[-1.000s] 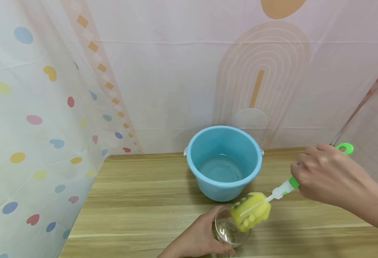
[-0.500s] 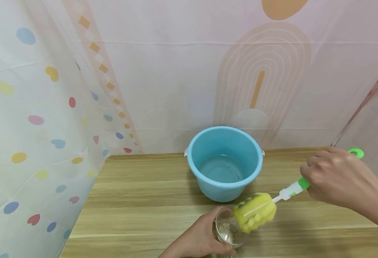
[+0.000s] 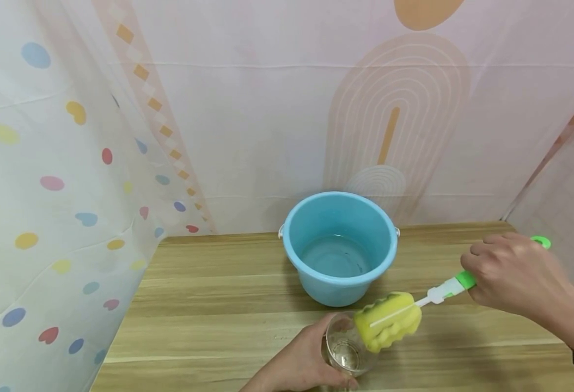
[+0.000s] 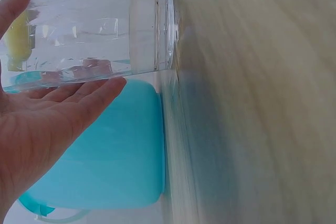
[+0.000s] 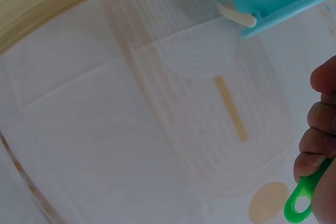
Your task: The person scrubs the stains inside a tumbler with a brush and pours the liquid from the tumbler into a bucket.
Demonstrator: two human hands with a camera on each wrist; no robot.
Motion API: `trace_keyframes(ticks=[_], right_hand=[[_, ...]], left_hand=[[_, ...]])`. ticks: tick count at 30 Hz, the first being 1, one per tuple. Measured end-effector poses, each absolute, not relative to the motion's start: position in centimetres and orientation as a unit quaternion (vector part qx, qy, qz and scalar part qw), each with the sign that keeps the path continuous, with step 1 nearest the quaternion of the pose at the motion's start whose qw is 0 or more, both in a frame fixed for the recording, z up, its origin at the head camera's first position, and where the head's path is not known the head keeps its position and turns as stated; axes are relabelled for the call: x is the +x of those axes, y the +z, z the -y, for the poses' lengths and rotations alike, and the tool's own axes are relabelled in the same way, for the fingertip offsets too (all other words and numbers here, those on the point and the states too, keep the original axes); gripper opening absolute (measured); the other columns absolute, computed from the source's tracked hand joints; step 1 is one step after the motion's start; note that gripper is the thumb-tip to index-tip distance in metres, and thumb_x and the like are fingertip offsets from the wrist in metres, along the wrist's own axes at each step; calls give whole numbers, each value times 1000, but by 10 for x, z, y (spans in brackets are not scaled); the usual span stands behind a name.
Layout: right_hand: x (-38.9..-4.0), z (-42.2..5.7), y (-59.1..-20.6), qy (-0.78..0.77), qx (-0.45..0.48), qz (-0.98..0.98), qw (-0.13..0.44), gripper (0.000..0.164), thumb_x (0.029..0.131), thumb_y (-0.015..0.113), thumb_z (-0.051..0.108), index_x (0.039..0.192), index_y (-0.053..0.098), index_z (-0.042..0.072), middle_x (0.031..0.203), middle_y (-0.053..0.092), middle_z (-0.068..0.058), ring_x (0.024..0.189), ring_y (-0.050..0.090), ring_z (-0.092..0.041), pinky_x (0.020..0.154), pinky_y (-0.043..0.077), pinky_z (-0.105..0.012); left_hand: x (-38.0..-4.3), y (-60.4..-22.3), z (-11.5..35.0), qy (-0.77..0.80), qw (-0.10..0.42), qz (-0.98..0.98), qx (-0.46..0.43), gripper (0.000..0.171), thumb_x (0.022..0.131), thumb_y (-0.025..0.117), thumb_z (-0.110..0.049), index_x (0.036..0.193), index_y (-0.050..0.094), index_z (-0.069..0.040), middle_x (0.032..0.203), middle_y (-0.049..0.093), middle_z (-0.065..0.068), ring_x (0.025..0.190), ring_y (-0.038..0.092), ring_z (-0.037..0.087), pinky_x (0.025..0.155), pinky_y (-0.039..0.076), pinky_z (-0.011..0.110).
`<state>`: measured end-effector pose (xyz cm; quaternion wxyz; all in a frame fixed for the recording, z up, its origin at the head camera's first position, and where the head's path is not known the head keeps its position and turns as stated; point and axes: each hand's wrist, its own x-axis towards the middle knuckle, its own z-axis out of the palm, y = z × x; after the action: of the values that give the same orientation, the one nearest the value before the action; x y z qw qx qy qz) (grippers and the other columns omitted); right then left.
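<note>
In the head view, my left hand (image 3: 306, 356) holds a clear drinking glass (image 3: 342, 356) between thumb and fingers near the table's front. The left wrist view shows the glass (image 4: 105, 30) with its base on the table, thumb and fingers on opposite sides. My right hand (image 3: 514, 272) grips the green and white handle of a sponge cup brush (image 3: 390, 322). Its yellow sponge head overlaps the right part of the glass's mouth; whether they touch cannot be told. In the right wrist view, a green handle loop (image 5: 295, 212) sticks out below the curled fingers (image 5: 315, 142).
A light blue bucket (image 3: 336, 293) with some water in it stands just behind the glass. The wooden table (image 3: 208, 316) ends at the back against a patterned curtain (image 3: 257, 120). A dotted curtain (image 3: 56, 228) hangs along the left side.
The right hand has moved slightly right and down with the cup brush, and the sponge head has shifted a little right across the glass's mouth. Left hand and glass stay put.
</note>
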<state>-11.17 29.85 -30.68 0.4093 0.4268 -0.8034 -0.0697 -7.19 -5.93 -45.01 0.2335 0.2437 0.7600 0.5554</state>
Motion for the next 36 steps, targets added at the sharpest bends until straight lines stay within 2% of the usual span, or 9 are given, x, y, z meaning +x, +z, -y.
trace_keyframes(ticks=[3, 5, 10, 15, 20, 25, 36], right_hand=[[-112, -301, -312, -63, 423, 805, 411, 32, 90, 28, 16, 59, 23, 18, 57, 15, 8, 53, 11, -7, 49, 11, -21], [-111, -303, -315, -61, 418, 808, 410, 25, 83, 26, 13, 59, 23, 18, 58, 15, 8, 54, 11, -7, 49, 11, -21], [-110, -309, -322, -56, 409, 815, 407, 17, 75, 26, 12, 59, 25, 19, 59, 15, 9, 53, 12, -7, 48, 11, -21], [-111, -316, -333, -46, 398, 822, 405, 17, 73, 27, 11, 59, 26, 21, 58, 15, 10, 54, 11, -5, 46, 10, -20], [-111, -324, -349, -34, 373, 848, 374, 19, 75, 30, 12, 60, 24, 24, 60, 15, 13, 58, 9, -4, 48, 10, -20], [-108, -330, -361, -5, 355, 870, 342, 23, 70, 40, 12, 61, 24, 26, 61, 16, 15, 61, 10, -3, 51, 11, -20], [-98, -341, -380, 34, 298, 901, 314, 36, 57, 51, 6, 62, 24, 28, 65, 14, 18, 61, 9, 1, 47, 12, -17]], left_hand=[[-72, -450, 60, 559, 235, -757, 243, 82, 75, 96, -27, 144, 52, -34, 139, 59, -8, 126, 54, 12, 105, 45, 28], [-71, -450, 60, 560, 235, -756, 244, 82, 75, 97, -27, 144, 52, -34, 139, 59, -8, 126, 54, 12, 105, 45, 28], [-71, -450, 59, 556, 228, -759, 250, 84, 75, 97, -27, 146, 51, -31, 139, 59, -7, 125, 55, 12, 104, 45, 28], [-72, -450, 57, 550, 223, -765, 251, 87, 74, 98, -26, 148, 51, -27, 138, 59, -7, 124, 55, 10, 105, 45, 28], [-72, -449, 57, 552, 224, -765, 245, 86, 74, 98, -26, 147, 52, -25, 138, 59, -8, 125, 54, 10, 105, 45, 29], [-71, -449, 57, 559, 229, -759, 244, 84, 74, 97, -25, 146, 53, -23, 138, 59, -7, 126, 54, 10, 106, 45, 29], [-70, -449, 57, 554, 228, -764, 242, 84, 75, 97, -26, 145, 52, -32, 140, 57, -13, 129, 52, 9, 109, 41, 31]])
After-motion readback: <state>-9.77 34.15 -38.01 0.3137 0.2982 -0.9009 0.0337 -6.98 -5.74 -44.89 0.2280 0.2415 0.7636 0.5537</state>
